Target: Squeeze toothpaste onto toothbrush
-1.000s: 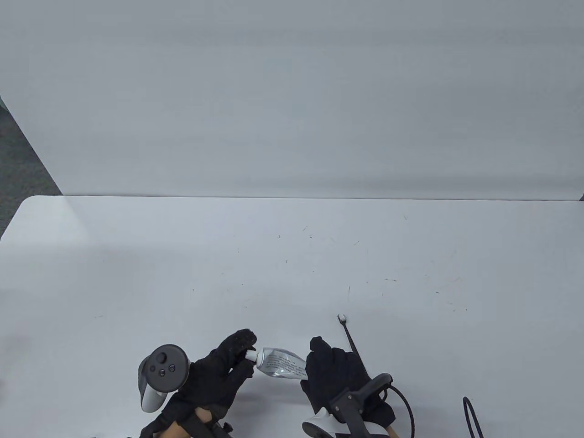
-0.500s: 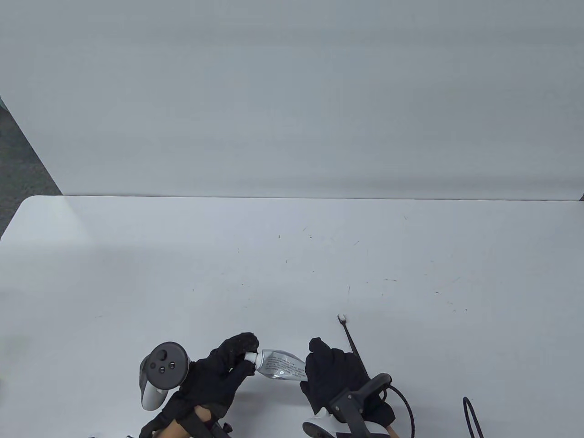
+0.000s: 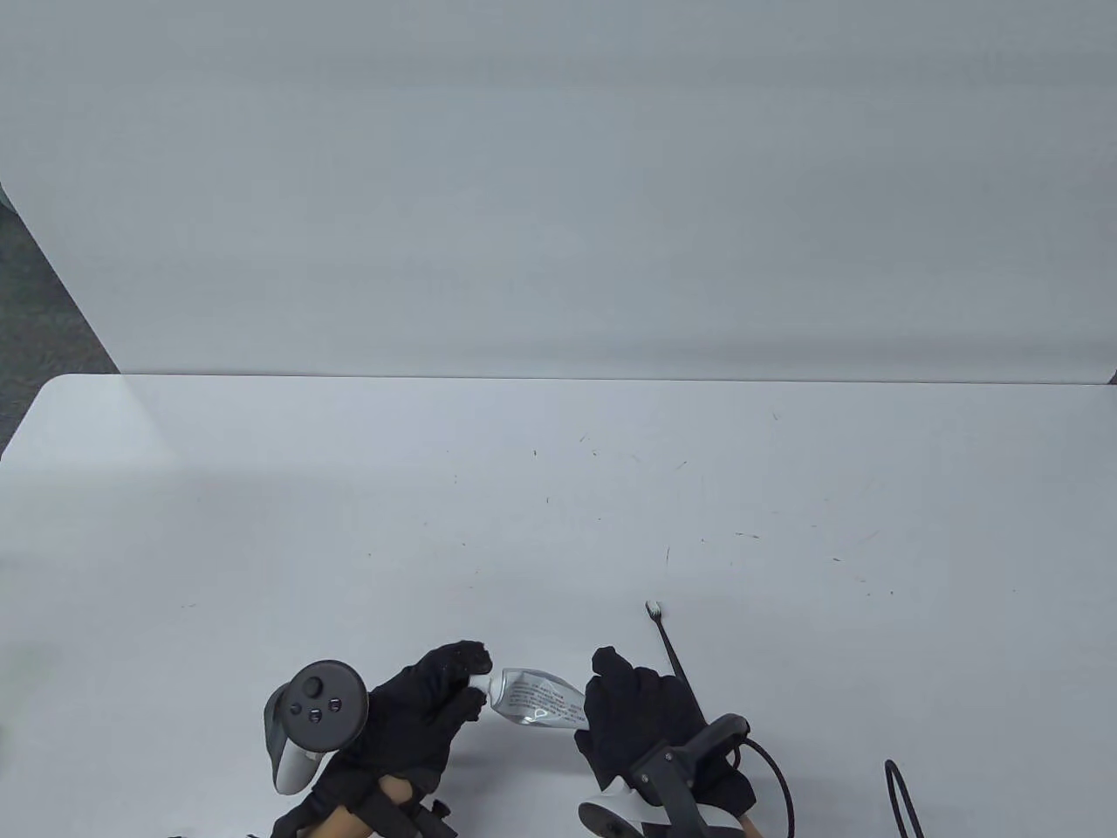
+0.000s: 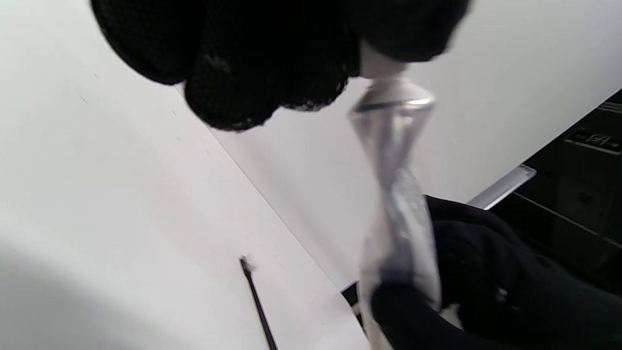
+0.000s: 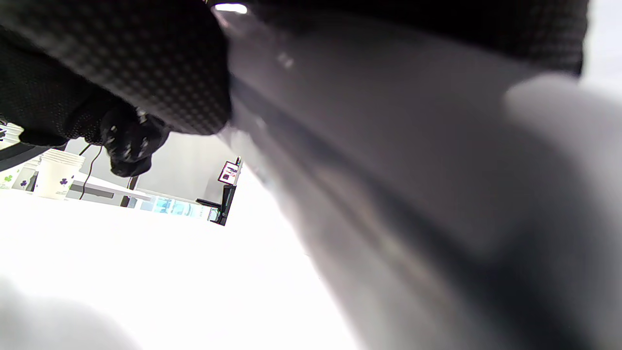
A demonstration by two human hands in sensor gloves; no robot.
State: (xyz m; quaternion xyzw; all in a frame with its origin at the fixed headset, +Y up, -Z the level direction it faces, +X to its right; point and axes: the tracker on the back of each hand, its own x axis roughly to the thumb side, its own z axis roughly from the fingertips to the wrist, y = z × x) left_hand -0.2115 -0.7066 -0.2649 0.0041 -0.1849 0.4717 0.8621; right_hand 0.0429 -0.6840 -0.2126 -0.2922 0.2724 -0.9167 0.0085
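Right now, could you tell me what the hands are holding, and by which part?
Both hold the toothpaste tube: the right hand grips its flat tail end, the left hand pinches the white cap. The toothbrush lies unheld on the table.

Small silvery, crinkled toothpaste tube (image 3: 537,697) with dark fine print on its side, held off the white table near the front edge, lying roughly level. White cap (image 3: 479,682) still on, pointing left, pinched in the black-gloved left hand (image 3: 419,711). Flat tail end on the right, gripped by the black-gloved right hand (image 3: 641,720). Looks pretty squashed through the middle in the left wrist view, twisted almost. Thin black toothbrush (image 3: 668,650) with a small white bristle head (image 3: 652,607), lying flat on the table just right of the tube, head pointing away toward the back, lower handle hidden behind the right hand. Untouched, as far as visible.
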